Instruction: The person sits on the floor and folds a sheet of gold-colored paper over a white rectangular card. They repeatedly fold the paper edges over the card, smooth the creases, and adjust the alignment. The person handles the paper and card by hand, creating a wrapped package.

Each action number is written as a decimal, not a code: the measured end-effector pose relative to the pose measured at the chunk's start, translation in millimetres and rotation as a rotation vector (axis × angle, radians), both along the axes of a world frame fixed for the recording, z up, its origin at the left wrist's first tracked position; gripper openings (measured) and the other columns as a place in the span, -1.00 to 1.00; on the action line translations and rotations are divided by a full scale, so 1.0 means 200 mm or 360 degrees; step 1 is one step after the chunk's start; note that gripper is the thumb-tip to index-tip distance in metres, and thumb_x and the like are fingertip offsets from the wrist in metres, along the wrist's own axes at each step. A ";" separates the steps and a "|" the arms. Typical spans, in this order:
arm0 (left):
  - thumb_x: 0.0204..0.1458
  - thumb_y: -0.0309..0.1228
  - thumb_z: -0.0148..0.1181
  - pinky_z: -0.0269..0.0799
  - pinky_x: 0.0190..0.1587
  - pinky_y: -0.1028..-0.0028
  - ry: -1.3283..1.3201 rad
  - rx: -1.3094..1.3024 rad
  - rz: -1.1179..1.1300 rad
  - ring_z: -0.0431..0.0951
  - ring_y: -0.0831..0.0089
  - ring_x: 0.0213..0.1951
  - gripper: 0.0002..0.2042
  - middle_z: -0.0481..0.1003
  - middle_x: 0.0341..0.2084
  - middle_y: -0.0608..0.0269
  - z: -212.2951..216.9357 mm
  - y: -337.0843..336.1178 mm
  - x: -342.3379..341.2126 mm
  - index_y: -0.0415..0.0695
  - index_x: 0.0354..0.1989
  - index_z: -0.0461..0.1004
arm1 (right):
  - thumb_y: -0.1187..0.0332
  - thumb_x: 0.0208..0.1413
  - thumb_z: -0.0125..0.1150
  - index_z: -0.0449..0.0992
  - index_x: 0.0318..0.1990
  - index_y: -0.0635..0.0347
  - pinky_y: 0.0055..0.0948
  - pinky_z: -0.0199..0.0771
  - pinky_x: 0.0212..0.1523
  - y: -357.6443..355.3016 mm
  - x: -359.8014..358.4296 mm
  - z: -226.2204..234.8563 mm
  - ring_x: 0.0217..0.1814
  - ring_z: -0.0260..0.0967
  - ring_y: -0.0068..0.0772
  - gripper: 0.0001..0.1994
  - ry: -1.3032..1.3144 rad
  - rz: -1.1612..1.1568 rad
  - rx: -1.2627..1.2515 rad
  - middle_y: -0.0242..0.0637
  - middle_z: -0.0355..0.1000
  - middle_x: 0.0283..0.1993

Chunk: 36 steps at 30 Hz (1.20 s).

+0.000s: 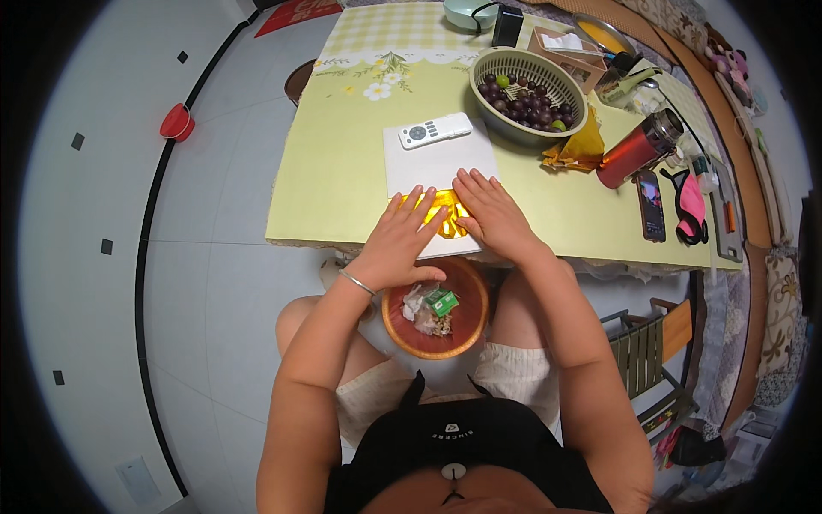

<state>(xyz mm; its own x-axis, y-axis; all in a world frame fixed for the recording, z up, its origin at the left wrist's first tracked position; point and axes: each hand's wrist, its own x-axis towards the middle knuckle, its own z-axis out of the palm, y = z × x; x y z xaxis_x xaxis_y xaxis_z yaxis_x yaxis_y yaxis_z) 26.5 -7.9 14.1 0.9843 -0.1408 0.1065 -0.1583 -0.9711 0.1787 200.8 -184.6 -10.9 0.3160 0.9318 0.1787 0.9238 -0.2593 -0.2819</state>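
A crinkled sheet of shiny gold foil [447, 221] lies on a white sheet [402, 174] near the table's front edge. My left hand [401, 237] rests palm down over the foil's left part, fingers stretched out and thumb spread toward me. From the right, my right hand [495, 214] lies flat on the foil's other side, its fingers pointing away from me. Part of the foil is hidden beneath both hands. Just beyond them, a white remote control [435, 131] lies across the top of the white sheet.
A colander [479, 67] of dark grapes stands beyond my right hand, with folded gold foil [578, 147] beside it. Further right are a red thermos [629, 154], a phone [651, 206] and a pink-and-black eye mask [690, 206]. Below the table edge sits a waste bin [476, 321] holding rubbish.
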 end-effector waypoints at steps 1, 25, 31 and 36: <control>-0.06 0.38 0.14 -0.22 0.48 -0.01 -0.0013 0.0000 -0.0014 -0.14 -0.15 0.50 0.00 -0.06 0.48 -0.19 0.00 0.00 -0.01 -0.06 0.46 0.13 | 0.11 0.28 0.08 0.14 0.46 0.17 -0.12 -0.17 0.56 0.00 0.00 -0.01 0.62 -0.14 -0.11 -0.35 -0.0016 0.0010 -0.0001 -0.17 0.00 0.56; -0.05 0.41 0.10 -0.16 0.47 0.02 -0.0220 -0.0240 0.0129 0.01 -0.02 0.48 0.14 0.04 0.44 -0.22 -0.06 0.01 0.00 -0.39 0.45 0.00 | -0.22 0.08 0.20 0.04 0.49 0.23 -0.03 -0.29 0.58 -0.04 -0.04 0.06 0.64 -0.23 -0.06 -0.03 -0.0054 0.0024 -0.0091 -0.06 -0.08 0.58; -0.06 0.43 0.08 -0.25 0.49 0.01 -0.0178 -0.0134 0.0175 -0.05 -0.08 0.49 0.19 0.01 0.44 -0.27 -0.07 -0.10 0.09 -0.48 0.42 -0.03 | -0.23 0.06 0.18 0.05 0.47 0.33 -0.05 -0.25 0.57 0.02 -0.14 0.03 0.64 -0.22 -0.06 -0.01 -0.0176 0.0114 -0.0053 -0.02 -0.06 0.57; -0.06 0.44 0.08 -0.27 0.50 0.03 -0.0122 -0.0143 0.0191 -0.08 -0.09 0.50 0.19 0.01 0.44 -0.27 -0.07 -0.10 0.08 -0.47 0.43 -0.04 | -0.26 0.02 0.20 0.01 0.48 0.35 -0.10 -0.24 0.58 0.02 -0.14 0.05 0.64 -0.21 -0.05 0.04 -0.0058 0.0134 -0.0058 0.02 -0.06 0.56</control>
